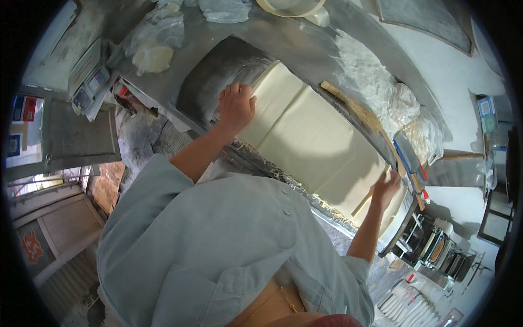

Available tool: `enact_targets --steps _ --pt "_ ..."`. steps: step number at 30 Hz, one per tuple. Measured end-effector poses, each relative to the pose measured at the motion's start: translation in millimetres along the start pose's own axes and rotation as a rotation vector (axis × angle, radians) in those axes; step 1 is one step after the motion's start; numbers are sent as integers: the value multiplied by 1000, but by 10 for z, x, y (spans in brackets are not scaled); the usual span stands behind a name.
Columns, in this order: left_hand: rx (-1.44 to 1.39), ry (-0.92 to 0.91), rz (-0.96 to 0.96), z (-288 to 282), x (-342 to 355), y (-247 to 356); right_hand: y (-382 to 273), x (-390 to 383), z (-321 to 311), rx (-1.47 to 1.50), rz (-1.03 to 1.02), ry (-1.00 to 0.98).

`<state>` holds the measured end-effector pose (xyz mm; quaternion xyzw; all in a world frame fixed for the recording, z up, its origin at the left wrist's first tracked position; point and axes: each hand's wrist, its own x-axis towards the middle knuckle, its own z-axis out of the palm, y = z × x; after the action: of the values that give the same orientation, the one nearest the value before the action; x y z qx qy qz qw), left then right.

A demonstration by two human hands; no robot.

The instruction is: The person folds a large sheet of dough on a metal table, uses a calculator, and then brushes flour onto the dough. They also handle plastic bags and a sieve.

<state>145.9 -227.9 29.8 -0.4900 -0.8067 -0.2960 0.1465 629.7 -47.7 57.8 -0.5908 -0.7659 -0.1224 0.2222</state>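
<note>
A long, pale, folded dough sheet [310, 139] lies across a dark board [210, 71], with creases running over its width. My left hand [238, 106] is at the sheet's left end, fingers bent and thumb against the dough edge. Near the right end, my right hand [387, 189] grips the dough, its fingers closed on it beside a raised fold. Shredded dough scraps [289, 180] lie along the board's near edge. The undersides of both hands are hidden.
Behind the sheet lie a straw brush [354, 106] and a long blue-edged tool [406, 150]. White flour [365, 65] and plastic bags [425, 131] cover the far right. A bagged dough lump [153, 58] sits at the back left. A roller machine [438, 248] stands right.
</note>
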Motion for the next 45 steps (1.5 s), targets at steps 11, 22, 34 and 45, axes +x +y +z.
enact_targets --steps 11,22,34,45 --pt "-66 -51 56 390 817 250 -1382 -175 -489 268 -483 -68" --pt "-379 -433 677 80 -1301 3727 1583 -306 -1222 433 -332 40" --pt "-244 -583 562 260 -2192 5182 3881 863 -1558 450 -226 -19" --pt "-240 -506 376 699 -3068 7245 5976 2669 -870 966 283 -392"
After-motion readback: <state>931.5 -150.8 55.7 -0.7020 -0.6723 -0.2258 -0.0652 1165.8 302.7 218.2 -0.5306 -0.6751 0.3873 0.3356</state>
